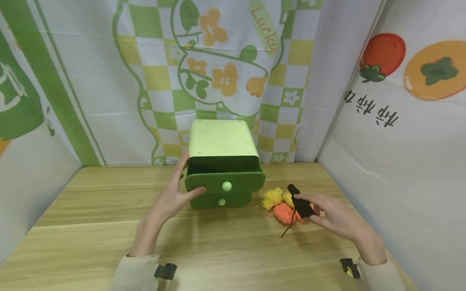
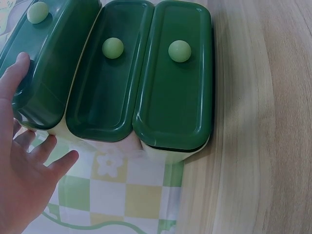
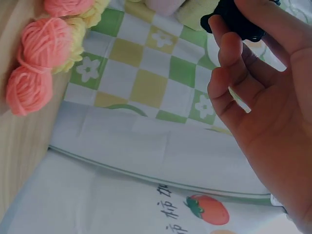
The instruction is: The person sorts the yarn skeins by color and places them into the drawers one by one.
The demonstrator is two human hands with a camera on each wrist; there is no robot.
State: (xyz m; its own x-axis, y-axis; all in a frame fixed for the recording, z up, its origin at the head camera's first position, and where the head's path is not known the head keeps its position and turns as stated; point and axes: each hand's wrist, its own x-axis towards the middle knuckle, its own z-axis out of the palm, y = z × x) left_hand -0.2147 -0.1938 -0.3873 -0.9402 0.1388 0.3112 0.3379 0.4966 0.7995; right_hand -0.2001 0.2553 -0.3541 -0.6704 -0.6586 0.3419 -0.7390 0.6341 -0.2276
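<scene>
Right fingers (image 1: 305,199): pinched on a black yarn bundle (image 1: 300,204), thumb below and fingertips above; a loose black strand (image 1: 287,229) hangs down to the worktop, so the bundle appears lifted clear of the surface.
Right hand (image 1: 336,220): palm turned inward, held above the worktop (image 1: 91,210) near its right edge.
Left fingers (image 1: 181,167): straight and spread, holding nothing; fingertips lie against the left side of the drawer box (image 1: 222,161), thumb against the front of the top drawer (image 1: 225,182).
Left hand (image 1: 171,196): placed as a brace, judged to steady the box.
Top drawer: pulled out, its dark interior exposed under the pale lid; round light-green knob (image 1: 226,186) faces the person.
Lower drawers (image 2: 173,78): closed, each with its own knob.
Drawer box location: centre of the worktop, towards the rear edge.
Yarn balls: yellow (image 1: 273,197) and orange (image 1: 284,213), resting on the worktop just right of the box, beside the black bundle.
Backdrop (image 1: 218,60): printed cloth behind the rear edge.
</scene>
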